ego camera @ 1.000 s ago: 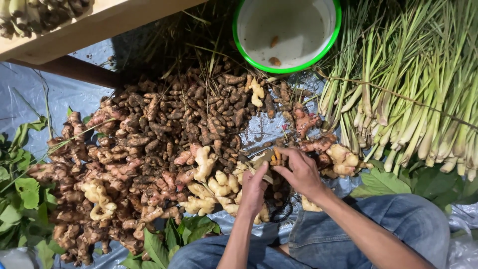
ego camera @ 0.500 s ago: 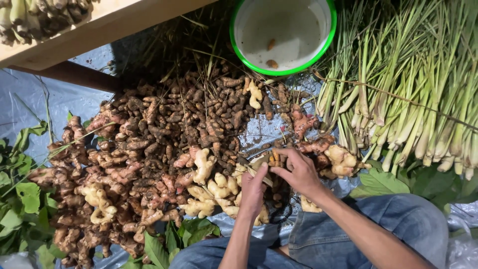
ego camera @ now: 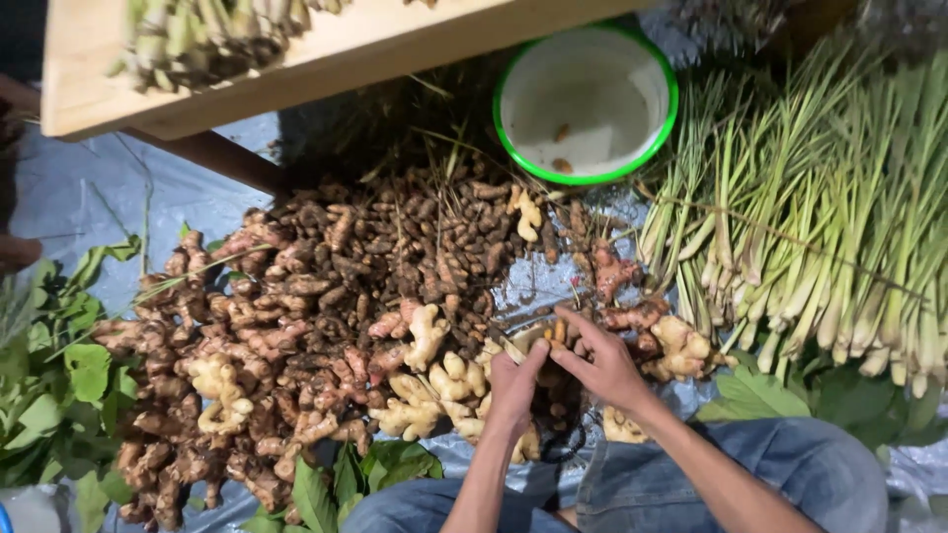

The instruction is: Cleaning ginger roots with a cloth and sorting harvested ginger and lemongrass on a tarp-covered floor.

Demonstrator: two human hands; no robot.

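We observe both hands at lower centre of the frame, working over a heap of roots. The left hand point(ego camera: 513, 383) is curled shut around a knife point(ego camera: 506, 342), whose short blade projects up and to the left from the fist. The right hand point(ego camera: 604, 363) lies just right of it; thumb and forefinger are pinched together on a small orange root piece point(ego camera: 559, 330), with the remaining fingers bent loosely beneath. The root piece sits between the two hands, just beside the blade; we cannot tell whether they touch.

The pile of brown rhizomes point(ego camera: 326, 296) covers the centre and left of the frame on a grey plastic sheet point(ego camera: 69, 197). Paler ginger knobs point(ego camera: 434, 380) lie just left of the left hand. A white bowl with a green rim point(ego camera: 585, 104) stands at upper centre, holding a few small bits. Lemongrass stalks point(ego camera: 829, 227) fill the right side. Green leaves point(ego camera: 59, 395) occupy the lower left. A wooden board point(ego camera: 326, 59) crosses the upper left. Blue denim knees point(ego camera: 750, 479) appear at the bottom edge.
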